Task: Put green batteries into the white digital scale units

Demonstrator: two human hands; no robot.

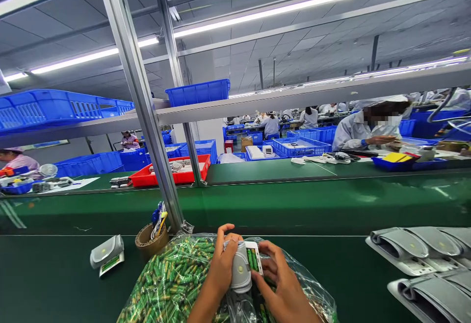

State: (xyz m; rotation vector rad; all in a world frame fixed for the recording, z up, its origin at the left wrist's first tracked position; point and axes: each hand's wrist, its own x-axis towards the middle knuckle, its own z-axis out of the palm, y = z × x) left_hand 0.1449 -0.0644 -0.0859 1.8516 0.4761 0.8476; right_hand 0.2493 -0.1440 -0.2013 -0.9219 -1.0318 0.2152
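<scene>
1. The left hand [222, 266] grasps a grey cuff [240, 270]; just right of it, the right hand [281, 281] pinches the attached white case [259, 260].
2. Its green batteries [252, 259] could fall out if it tips or a fingertip slips.
3. The cuff looks padded, the case smooth; beneath the grip, a crinkled clear bag [317, 284] bulges with loose cylinders [172, 274].

No lettering or number I can read from here.
On my feed, a pale round spot shows on the grey cuff [240, 270] at lower centre and on folded cuffs [415, 244] at lower right, but I can't resolve it into any sign; whatever is printed on the green batteries [172, 276] at lower centre is too small for me.
</scene>
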